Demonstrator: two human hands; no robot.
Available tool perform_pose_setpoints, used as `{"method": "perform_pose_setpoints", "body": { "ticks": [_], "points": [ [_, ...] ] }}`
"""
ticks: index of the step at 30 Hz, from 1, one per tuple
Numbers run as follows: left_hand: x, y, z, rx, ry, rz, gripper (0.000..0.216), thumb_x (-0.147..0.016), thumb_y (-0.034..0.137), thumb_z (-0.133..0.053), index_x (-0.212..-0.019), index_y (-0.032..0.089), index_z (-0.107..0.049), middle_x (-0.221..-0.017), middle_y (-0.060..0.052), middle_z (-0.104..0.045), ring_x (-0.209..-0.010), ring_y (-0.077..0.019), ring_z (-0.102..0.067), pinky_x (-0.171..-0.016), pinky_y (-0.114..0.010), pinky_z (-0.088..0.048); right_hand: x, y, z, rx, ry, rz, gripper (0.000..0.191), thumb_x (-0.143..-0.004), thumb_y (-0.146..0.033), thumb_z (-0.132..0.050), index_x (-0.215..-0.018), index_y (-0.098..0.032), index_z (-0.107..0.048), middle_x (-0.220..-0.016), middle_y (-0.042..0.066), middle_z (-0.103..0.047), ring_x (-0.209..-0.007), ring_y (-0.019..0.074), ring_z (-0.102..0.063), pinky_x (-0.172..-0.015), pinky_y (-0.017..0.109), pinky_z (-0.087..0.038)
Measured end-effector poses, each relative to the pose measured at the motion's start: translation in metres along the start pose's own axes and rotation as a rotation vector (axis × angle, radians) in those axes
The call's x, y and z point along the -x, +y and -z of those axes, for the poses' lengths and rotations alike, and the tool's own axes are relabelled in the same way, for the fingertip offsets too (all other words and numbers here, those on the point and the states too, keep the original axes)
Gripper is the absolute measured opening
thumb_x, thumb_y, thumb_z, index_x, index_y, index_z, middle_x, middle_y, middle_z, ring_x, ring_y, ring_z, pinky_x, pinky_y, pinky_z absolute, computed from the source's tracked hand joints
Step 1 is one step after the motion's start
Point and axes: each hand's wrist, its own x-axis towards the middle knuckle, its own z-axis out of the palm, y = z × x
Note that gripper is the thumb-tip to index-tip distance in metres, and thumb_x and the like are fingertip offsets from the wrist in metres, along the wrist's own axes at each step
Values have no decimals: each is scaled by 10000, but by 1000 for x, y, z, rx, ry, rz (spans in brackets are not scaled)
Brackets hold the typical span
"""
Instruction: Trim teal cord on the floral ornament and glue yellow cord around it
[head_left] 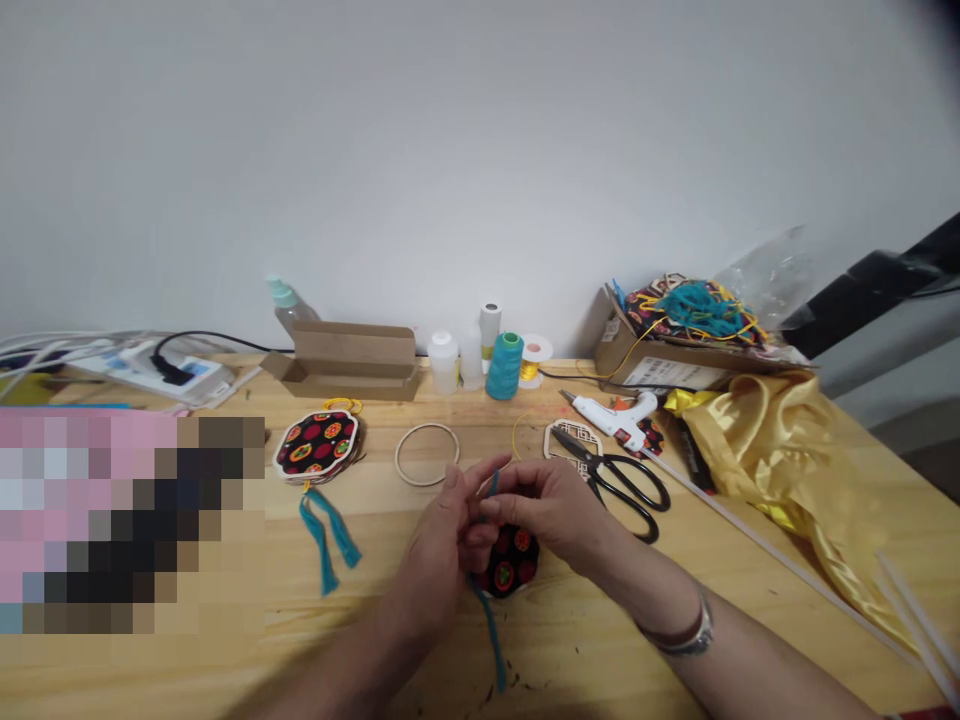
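My left hand point(442, 535) and my right hand point(551, 508) meet over the table, fingers closed in a pinch on a teal thread point(493, 483). A short bit of it sticks up between the fingertips. Under the hands lies a black ornament point(517, 567) with red and orange flower patterns, partly covered by them. From below my left hand a teal tassel strand point(493, 640) hangs down onto the wood. Close to my right hand are black-handled scissors point(634, 490), resting partly on a white lattice frame point(562, 435). A wooden ring point(397, 460) lies just beyond my left hand.
Left sits a patterned ornament stack point(315, 447) with teal tassels point(322, 550). At the back stand an open cardboard box point(352, 350), a teal thread cone point(505, 367) and white bottles point(444, 362). Rightward are a glue gun point(611, 415), gold cloth point(780, 450) and a filled carton point(675, 375).
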Motion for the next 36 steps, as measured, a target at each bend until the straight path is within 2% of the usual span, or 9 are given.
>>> {"method": "perform_pose_setpoints", "body": {
  "ticks": [5, 9, 13, 16, 23, 28, 30, 32, 36],
  "points": [
    [0, 0, -2, -16, -42, 15, 606, -778, 611, -408, -1139, 154, -577, -537, 54, -336, -449, -61, -206, -409, -173, -150, 0, -4, 1, 55, 86, 61, 156, -668, -275, -647, -595, -142, -612, -539, -27, -550, -504, 75, -448, -496, 203, -364],
    [-2, 0, -2, -67, -37, 32, 473, -822, 513, -418, -1121, 177, -562, -508, 78, -281, -439, -60, -173, -417, -183, -147, -1, -12, 5, 115, 174, 110, 115, -664, -241, -649, -612, -140, -636, -567, -23, -583, -532, 80, -471, -522, 205, -374],
    [-2, -3, 0, -138, -37, 19, 266, -842, 412, -457, -900, 178, -570, -525, 79, -290, -452, -56, -191, -425, -190, -153, -1, -17, 9, 201, 239, 163, 93, -669, -229, -651, -635, -142, -652, -602, -10, -615, -571, 97, -511, -558, 217, -398],
    [-2, -2, -1, -166, -45, 35, 221, -825, 383, -506, -769, 169, -525, -526, 81, -293, -454, -53, -195, -423, -194, -149, -1, -16, 10, 281, 248, 238, 96, -689, -218, -642, -625, -146, -642, -592, -11, -611, -580, 103, -520, -565, 219, -403],
    [-1, 0, -6, -245, -14, 8, 250, -765, 396, -580, -741, 148, -552, -506, 84, -323, -429, -49, -221, -407, -194, -160, 1, -12, 10, 409, 247, 327, 102, -741, -151, -589, -650, -164, -634, -608, -19, -604, -606, 103, -534, -596, 217, -409],
    [0, 2, -7, -284, 27, -20, 243, -734, 370, -617, -696, 133, -575, -502, 72, -385, -412, -35, -253, -403, -186, -171, -1, -8, 12, 516, 294, 390, 100, -757, -168, -590, -662, -168, -620, -635, -14, -569, -630, 107, -518, -600, 223, -406],
    [0, 3, -6, -235, 67, -39, 236, -719, 362, -632, -689, 134, -579, -496, 72, -396, -403, -27, -258, -401, -177, -173, -3, -7, 16, 629, 323, 433, 108, -786, -176, -567, -690, -166, -616, -668, -1, -563, -656, 114, -512, -616, 231, -406],
    [-2, 5, -4, -151, 127, -79, 224, -704, 346, -649, -689, 136, -571, -474, 81, -375, -395, -24, -252, -396, -169, -169, -4, -5, 21, 834, 339, 484, 127, -819, -169, -529, -731, -159, -620, -730, 28, -569, -721, 135, -505, -663, 254, -402],
    [-6, 8, 1, 3, 199, -140, 196, -684, 291, -673, -695, 130, -560, -458, 96, -322, -390, -21, -231, -384, -163, -159, -6, -2, 27, 1281, 190, 537, 130, -833, -158, -511, -759, -164, -619, -807, 62, -575, -812, 179, -452, -719, 304, -365]
  ]
}}
